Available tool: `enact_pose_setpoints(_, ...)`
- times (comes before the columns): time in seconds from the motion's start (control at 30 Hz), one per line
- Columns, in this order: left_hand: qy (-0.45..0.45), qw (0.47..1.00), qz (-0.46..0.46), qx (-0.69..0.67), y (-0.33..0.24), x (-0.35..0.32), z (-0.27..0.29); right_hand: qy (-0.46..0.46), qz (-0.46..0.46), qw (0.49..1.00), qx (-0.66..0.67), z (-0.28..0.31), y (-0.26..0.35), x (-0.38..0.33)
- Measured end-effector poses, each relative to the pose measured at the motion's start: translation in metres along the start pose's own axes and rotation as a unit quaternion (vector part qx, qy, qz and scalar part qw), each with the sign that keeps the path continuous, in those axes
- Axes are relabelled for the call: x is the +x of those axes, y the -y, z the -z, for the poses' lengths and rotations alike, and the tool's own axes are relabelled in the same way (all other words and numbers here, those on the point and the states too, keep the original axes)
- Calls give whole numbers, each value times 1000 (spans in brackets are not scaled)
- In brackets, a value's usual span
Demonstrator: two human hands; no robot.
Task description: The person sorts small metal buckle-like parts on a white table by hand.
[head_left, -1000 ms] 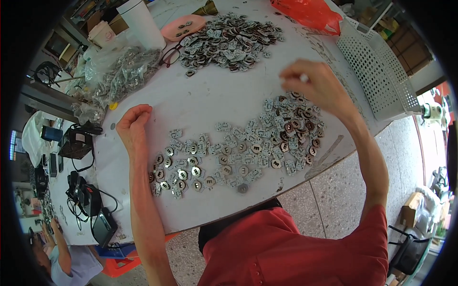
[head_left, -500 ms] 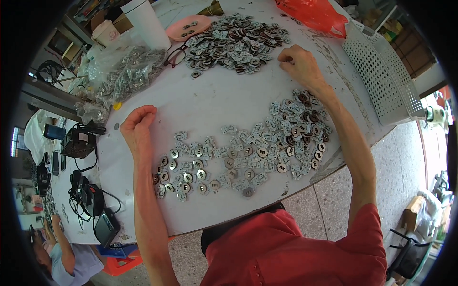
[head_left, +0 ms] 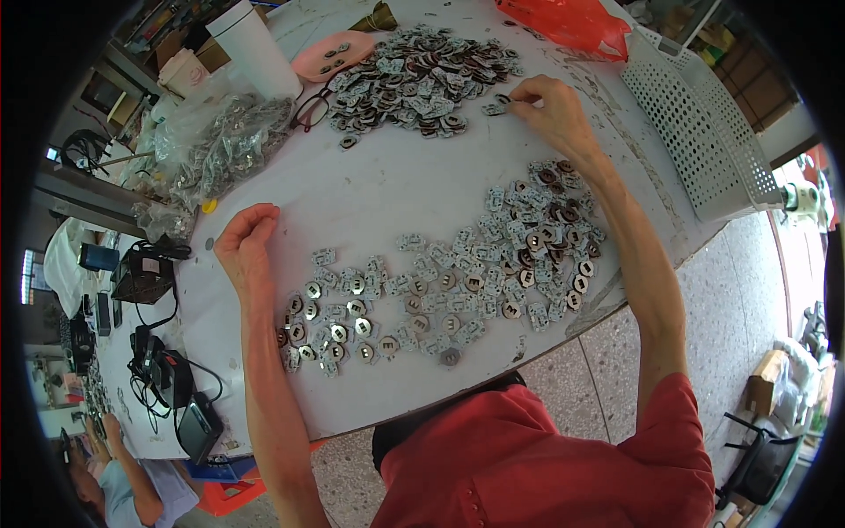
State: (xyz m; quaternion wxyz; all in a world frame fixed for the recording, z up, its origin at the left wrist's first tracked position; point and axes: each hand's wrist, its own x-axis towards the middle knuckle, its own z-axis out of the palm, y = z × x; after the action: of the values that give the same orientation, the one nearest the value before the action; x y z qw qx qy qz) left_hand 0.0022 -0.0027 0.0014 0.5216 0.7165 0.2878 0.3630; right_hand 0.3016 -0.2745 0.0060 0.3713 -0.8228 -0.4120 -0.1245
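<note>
My left hand (head_left: 245,245) hovers over the table's left part with thumb and fingers pressed together; whatever they pinch, if anything, is hidden. My right hand (head_left: 556,114) is closed in a pinch at the right side of a large heap of small metal parts (head_left: 414,84). At its fingertips shows a small dark disc-and-plate part (head_left: 500,102). Nearer to me, many similar parts (head_left: 475,264) lie spread between my forearms, some with pale slotted discs facing up. They are piled thicker toward the right.
Far left stand a white cylindrical bottle (head_left: 255,51), a pink tray (head_left: 308,63) with a few parts, eyeglasses (head_left: 310,113) and plastic bags of metal pieces (head_left: 224,145). A white perforated basket (head_left: 695,132) and red bag (head_left: 572,25) stand right. Black adapters (head_left: 167,370) lie left; a co-worker (head_left: 132,475) sits beyond.
The view has shifted a little. A small part now shows at my right fingertips, where none was visible before. My left hand stays closed in nearly the same place.
</note>
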Motion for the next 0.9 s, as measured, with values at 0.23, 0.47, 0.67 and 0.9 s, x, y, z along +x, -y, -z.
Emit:
enact_pose_setpoints(0.23,2,1000,-2,-6,-2,-1,1,47,-109,992,35,29,-2,-5)
enact_pose_setpoints(0.47,5,1000,-12,3,-2,-2,1,95,-140,984,55,30,-6,-7)
enact_pose_setpoints(0.67,5,1000,-7,11,-3,-2,0,58,-105,993,21,26,-4,-10)
enact_pose_setpoints(0.9,0,1000,-8,2,-2,-1,1,94,-25,994,-40,13,-1,-9)
